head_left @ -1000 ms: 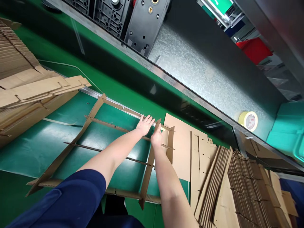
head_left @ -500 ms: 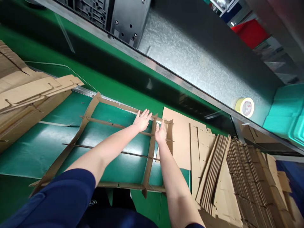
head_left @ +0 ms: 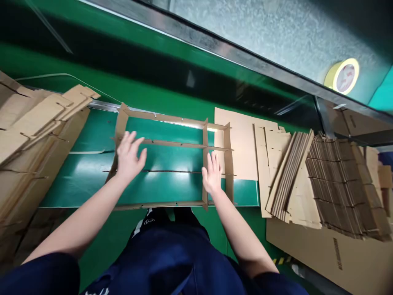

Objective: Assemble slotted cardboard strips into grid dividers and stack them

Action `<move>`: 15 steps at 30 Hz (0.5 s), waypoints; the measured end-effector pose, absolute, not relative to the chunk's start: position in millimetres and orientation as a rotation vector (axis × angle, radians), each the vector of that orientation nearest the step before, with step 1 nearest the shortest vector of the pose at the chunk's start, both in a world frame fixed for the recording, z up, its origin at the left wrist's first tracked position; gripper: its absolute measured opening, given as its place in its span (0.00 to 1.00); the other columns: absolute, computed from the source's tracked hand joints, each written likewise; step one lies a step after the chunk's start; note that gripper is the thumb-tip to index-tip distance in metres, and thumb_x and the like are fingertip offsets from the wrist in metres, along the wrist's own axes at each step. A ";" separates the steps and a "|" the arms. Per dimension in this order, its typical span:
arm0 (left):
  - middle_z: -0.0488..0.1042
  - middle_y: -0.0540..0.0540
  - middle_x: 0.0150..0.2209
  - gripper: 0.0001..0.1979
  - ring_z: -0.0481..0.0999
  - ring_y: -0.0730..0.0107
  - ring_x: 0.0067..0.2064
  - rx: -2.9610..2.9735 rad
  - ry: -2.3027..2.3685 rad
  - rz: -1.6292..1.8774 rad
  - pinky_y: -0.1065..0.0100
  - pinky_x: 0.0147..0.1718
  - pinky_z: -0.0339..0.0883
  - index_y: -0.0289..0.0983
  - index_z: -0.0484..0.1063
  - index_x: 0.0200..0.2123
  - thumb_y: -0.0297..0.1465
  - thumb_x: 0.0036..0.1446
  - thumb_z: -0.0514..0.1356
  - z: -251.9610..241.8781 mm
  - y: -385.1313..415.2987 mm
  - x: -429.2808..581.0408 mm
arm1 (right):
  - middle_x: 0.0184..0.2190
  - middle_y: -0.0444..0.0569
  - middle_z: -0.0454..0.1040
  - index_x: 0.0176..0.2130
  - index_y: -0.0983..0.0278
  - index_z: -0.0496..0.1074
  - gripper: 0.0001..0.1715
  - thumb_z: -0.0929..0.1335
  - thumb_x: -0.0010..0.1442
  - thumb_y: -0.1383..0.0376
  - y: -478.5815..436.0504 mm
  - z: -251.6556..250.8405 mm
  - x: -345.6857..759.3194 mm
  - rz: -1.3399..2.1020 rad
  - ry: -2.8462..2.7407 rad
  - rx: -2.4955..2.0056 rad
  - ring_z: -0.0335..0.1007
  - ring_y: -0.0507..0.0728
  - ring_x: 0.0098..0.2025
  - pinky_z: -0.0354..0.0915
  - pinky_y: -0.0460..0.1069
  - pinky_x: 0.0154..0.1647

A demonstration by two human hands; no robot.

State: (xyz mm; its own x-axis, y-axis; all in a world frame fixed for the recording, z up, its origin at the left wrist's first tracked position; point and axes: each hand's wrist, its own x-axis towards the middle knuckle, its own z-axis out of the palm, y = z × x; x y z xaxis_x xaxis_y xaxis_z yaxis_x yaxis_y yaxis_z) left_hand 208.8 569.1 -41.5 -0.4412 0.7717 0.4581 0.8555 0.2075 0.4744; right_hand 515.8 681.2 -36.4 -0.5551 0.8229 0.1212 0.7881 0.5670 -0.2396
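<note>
A cardboard divider grid (head_left: 181,119), made of long strips crossed by upright pieces, stands on the green tabletop (head_left: 172,157). Over its left crosspiece (head_left: 122,121) is my left hand (head_left: 129,157), fingers spread, holding nothing; whether it touches the cardboard I cannot tell. My right hand (head_left: 212,174) is between the two crosspieces at the right end, fingers stretched upward and thumb apart, close beside the inner crosspiece (head_left: 205,139). The outer right crosspiece (head_left: 229,164) stands just past that hand.
Stacked slotted cardboard strips (head_left: 43,119) rise at the left. To the right are a flat cardboard sheet (head_left: 238,143), leaning strips (head_left: 290,176) and a dense pile of folded dividers (head_left: 334,186). A tape roll (head_left: 345,77) lies on the metal shelf (head_left: 270,32) above.
My left hand has moved from the grid's far right part to its left crosspiece. My right hand has come lower, nearer to me. The camera view has turned and shifted.
</note>
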 end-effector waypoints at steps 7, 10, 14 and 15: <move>0.51 0.30 0.64 0.31 0.43 0.45 0.67 -0.811 -2.709 -0.452 0.42 0.59 0.43 0.30 0.56 0.61 0.39 0.57 0.54 -59.2 442.7 105.2 | 0.65 0.58 0.51 0.66 0.62 0.50 0.32 0.53 0.66 0.54 641.6 -66.6 522.2 -0.009 -2.623 -1.240 0.40 0.66 0.67 0.48 0.68 0.59; 0.56 0.29 0.62 0.32 0.48 0.46 0.65 -0.809 -2.821 -0.260 0.43 0.58 0.43 0.30 0.53 0.62 0.37 0.57 0.54 -66.7 417.1 76.6 | 0.65 0.58 0.53 0.67 0.58 0.46 0.33 0.53 0.66 0.53 644.3 -62.5 506.8 -0.046 -2.562 -1.136 0.42 0.67 0.67 0.51 0.67 0.58; 0.66 0.35 0.56 0.22 0.56 0.52 0.62 -0.929 -2.810 -0.300 0.49 0.57 0.47 0.37 0.63 0.57 0.33 0.60 0.49 -62.0 408.0 58.5 | 0.63 0.59 0.55 0.66 0.55 0.45 0.32 0.54 0.66 0.54 635.2 -44.2 489.4 -0.088 -2.474 -1.088 0.46 0.67 0.66 0.57 0.66 0.53; 0.65 0.36 0.57 0.21 0.56 0.52 0.62 -0.938 -2.787 -0.332 0.49 0.57 0.47 0.38 0.65 0.56 0.34 0.61 0.49 -58.1 407.7 53.8 | 0.63 0.59 0.55 0.66 0.55 0.47 0.32 0.54 0.66 0.54 631.8 -41.7 484.3 -0.090 -2.468 -1.070 0.47 0.68 0.65 0.58 0.66 0.51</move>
State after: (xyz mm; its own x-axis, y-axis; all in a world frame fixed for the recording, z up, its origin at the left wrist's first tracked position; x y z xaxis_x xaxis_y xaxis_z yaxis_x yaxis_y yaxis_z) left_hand 53.8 407.7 -58.1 -0.7842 0.5716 0.2414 0.6123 0.7758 0.1523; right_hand 484.3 631.8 -41.7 -0.6001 0.6779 0.4246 0.7072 0.6977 -0.1145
